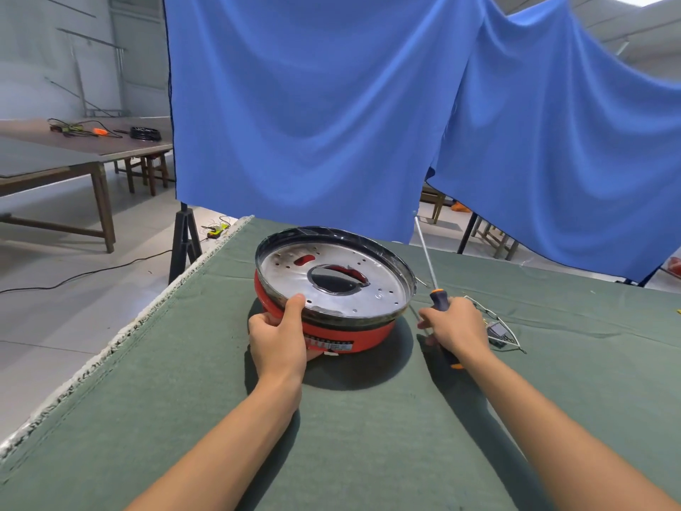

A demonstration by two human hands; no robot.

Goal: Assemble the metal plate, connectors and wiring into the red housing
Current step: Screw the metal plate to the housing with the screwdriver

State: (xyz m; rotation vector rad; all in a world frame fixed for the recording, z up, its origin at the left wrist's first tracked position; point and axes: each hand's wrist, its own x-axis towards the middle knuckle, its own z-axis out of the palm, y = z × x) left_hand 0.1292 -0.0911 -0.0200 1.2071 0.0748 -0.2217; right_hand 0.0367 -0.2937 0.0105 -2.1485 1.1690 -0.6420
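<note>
Gripping the red housing [342, 331] at its near rim, your left hand [278, 335] curls round it, thumb on the metal plate [333, 276], mid-table on green cloth [331, 437]. Your right hand [455, 322] is closed round a screwdriver [431, 267], shaft pointing up and away, long axis nearly upright. Likely next is fastening: keep the housing braced, plate level, its open face tipped towards you, and bring the tip down squarely. Wiring [497, 331] lies just beside your right hand
</note>
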